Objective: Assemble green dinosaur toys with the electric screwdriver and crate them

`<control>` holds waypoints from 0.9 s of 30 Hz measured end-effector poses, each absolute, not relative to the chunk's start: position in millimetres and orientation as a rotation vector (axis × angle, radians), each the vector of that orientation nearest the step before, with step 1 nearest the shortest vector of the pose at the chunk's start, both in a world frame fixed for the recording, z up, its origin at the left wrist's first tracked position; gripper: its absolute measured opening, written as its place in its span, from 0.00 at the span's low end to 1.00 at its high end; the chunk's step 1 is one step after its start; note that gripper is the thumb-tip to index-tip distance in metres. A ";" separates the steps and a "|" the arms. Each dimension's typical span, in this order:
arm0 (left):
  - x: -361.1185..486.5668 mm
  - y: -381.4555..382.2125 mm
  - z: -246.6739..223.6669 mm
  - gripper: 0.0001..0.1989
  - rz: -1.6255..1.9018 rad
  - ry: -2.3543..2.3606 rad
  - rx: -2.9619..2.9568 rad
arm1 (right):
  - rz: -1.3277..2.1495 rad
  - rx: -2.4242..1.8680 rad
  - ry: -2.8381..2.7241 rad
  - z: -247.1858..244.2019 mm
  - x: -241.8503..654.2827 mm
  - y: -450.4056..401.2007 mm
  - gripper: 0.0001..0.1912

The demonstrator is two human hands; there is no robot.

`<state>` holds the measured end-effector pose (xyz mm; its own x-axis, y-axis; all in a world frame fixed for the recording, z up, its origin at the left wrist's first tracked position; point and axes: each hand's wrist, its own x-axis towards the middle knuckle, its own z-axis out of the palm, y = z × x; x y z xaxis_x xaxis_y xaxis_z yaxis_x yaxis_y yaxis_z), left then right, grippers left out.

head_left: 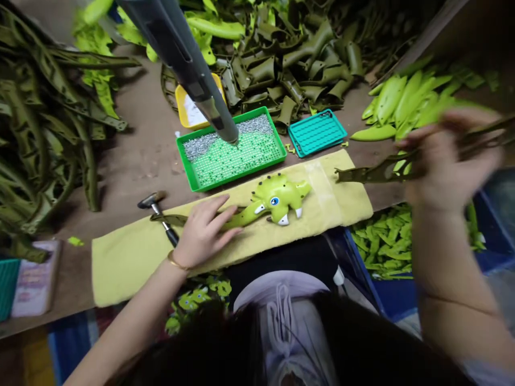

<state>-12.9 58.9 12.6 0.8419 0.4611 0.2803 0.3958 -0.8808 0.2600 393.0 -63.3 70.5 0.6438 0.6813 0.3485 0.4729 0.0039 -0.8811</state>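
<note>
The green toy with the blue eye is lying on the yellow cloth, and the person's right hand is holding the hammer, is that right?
Not quite: the head view shows the right hand holding a dark olive part; the hammer lies near the left hand. The green toy does lie on the yellow cloth.

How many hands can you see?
2: the left hand is over the yellow cloth by the green toy; the right hand holds a dark olive piece.
</note>
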 end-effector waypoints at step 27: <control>118.3 38.8 49.0 0.35 0.565 0.688 2.562 | 1.107 -1.411 -0.896 13.8 319.2 -48.8 0.24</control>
<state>118.3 38.8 49.0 0.7942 0.5442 0.2703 0.3708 -0.7865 0.4940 319.2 -48.8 13.8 0.2832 0.9477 -0.1470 -0.0542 -0.1372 -0.9891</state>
